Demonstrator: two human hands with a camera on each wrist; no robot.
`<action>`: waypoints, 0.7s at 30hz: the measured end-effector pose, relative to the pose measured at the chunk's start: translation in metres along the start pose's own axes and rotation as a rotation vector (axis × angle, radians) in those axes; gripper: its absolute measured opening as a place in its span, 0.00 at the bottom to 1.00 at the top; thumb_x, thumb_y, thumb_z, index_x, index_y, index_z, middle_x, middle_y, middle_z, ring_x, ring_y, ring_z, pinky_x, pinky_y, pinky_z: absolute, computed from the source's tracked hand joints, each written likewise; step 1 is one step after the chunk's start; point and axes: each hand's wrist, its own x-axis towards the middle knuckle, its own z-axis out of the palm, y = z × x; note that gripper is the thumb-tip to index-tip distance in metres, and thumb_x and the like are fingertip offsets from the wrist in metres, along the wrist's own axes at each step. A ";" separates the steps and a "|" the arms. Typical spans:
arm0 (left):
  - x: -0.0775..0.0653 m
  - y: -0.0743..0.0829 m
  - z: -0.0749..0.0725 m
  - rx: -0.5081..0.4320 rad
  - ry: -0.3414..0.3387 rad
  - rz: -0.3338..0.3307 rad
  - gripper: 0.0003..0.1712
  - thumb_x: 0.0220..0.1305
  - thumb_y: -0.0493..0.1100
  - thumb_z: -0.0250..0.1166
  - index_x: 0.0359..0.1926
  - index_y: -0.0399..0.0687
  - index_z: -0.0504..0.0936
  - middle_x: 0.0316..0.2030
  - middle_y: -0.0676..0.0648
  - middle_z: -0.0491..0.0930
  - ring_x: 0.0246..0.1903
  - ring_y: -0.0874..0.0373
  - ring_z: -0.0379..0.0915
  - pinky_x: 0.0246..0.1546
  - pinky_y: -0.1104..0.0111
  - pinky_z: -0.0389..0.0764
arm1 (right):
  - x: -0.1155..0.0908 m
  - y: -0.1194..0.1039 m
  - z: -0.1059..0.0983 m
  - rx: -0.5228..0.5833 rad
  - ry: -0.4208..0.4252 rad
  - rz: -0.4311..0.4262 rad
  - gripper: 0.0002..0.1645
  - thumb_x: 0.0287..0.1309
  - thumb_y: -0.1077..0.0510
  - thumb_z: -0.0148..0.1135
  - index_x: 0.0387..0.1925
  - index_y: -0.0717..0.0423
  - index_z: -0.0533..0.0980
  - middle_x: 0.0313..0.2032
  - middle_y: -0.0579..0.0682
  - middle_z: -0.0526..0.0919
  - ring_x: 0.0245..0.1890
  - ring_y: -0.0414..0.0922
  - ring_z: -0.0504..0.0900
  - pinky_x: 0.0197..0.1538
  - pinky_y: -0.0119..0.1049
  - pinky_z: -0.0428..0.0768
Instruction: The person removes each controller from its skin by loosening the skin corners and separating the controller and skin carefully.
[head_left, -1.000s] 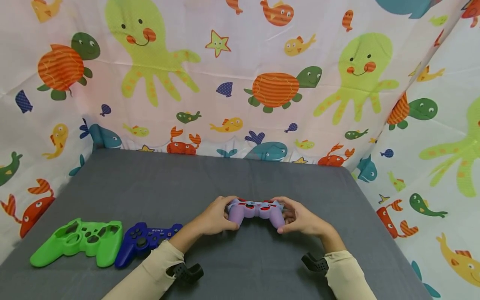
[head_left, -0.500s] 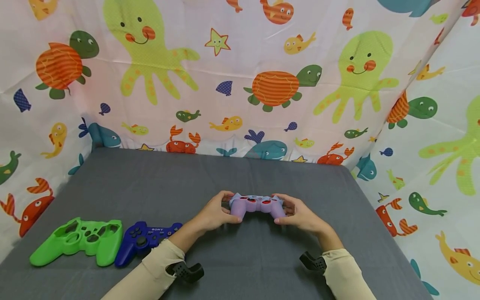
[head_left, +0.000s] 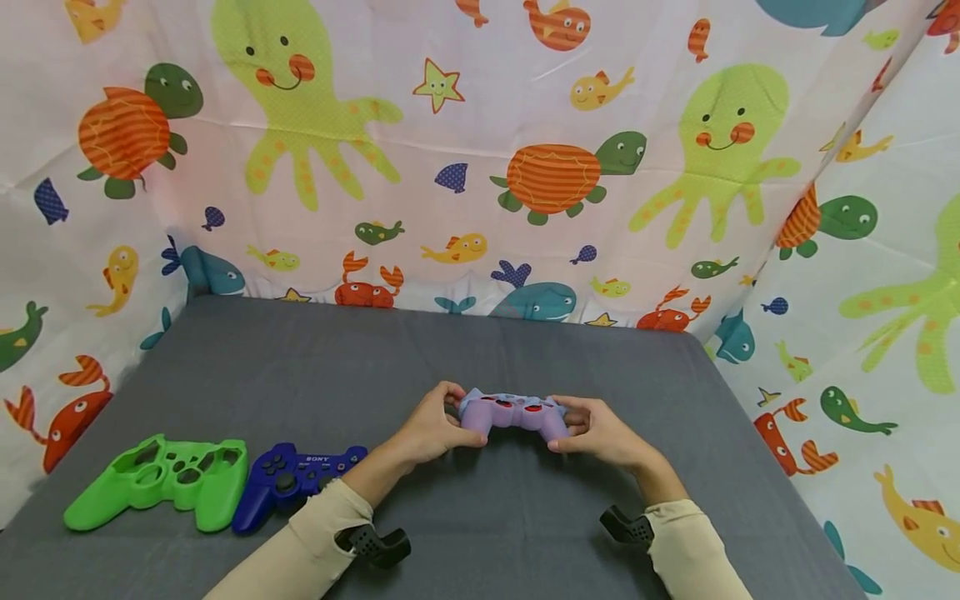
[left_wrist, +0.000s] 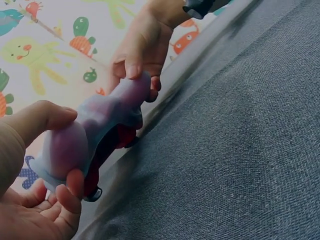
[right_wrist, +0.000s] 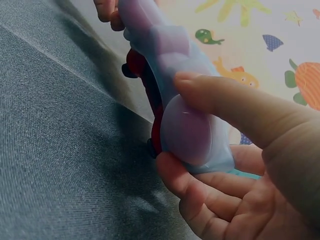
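Head view has the person's left hand (head_left: 431, 427) and right hand (head_left: 600, 431) each gripping one end of a lilac-and-pale-blue silicone cover (head_left: 514, 412), held over the middle of the grey-clothed desk (head_left: 487, 533). Both thumbs press on the cover, fingers curling round it. Through the right wrist camera I can make out the red game controller (right_wrist: 157, 131) inside, a black thumbstick (right_wrist: 129, 70) poking out from its face. Over on the person's left lies a green controller cover (head_left: 167, 479), and just beside it a dark blue Sony controller (head_left: 303, 473), partly hidden by the left arm (head_left: 288, 550). Beyond the desk hangs a curtain (head_left: 480, 50) printed with octopuses, turtles and crabs.
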 end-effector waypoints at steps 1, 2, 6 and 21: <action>0.000 0.000 0.000 -0.002 0.004 0.003 0.37 0.44 0.36 0.81 0.53 0.40 0.70 0.46 0.42 0.72 0.33 0.57 0.78 0.33 0.69 0.76 | 0.000 0.000 0.000 -0.004 0.002 -0.002 0.45 0.58 0.60 0.73 0.71 0.68 0.63 0.39 0.57 0.82 0.32 0.38 0.80 0.36 0.29 0.78; 0.001 0.001 0.000 -0.003 0.010 0.008 0.36 0.43 0.36 0.81 0.51 0.40 0.70 0.45 0.42 0.73 0.32 0.57 0.78 0.33 0.69 0.76 | 0.000 0.000 0.000 -0.008 0.005 -0.003 0.45 0.58 0.60 0.73 0.71 0.69 0.63 0.37 0.55 0.82 0.31 0.37 0.80 0.34 0.29 0.77; 0.000 0.003 0.001 0.019 0.052 0.006 0.32 0.42 0.37 0.82 0.47 0.40 0.74 0.42 0.43 0.75 0.30 0.58 0.79 0.31 0.69 0.77 | 0.000 -0.002 -0.001 -0.014 0.013 -0.006 0.44 0.58 0.60 0.73 0.70 0.71 0.63 0.38 0.56 0.83 0.32 0.37 0.80 0.35 0.28 0.78; -0.006 0.009 0.002 0.252 0.141 0.051 0.28 0.41 0.47 0.84 0.41 0.42 0.81 0.32 0.47 0.80 0.28 0.60 0.76 0.32 0.69 0.76 | -0.003 -0.002 -0.002 0.002 0.046 -0.011 0.46 0.58 0.58 0.73 0.70 0.75 0.63 0.52 0.69 0.83 0.41 0.39 0.84 0.43 0.29 0.82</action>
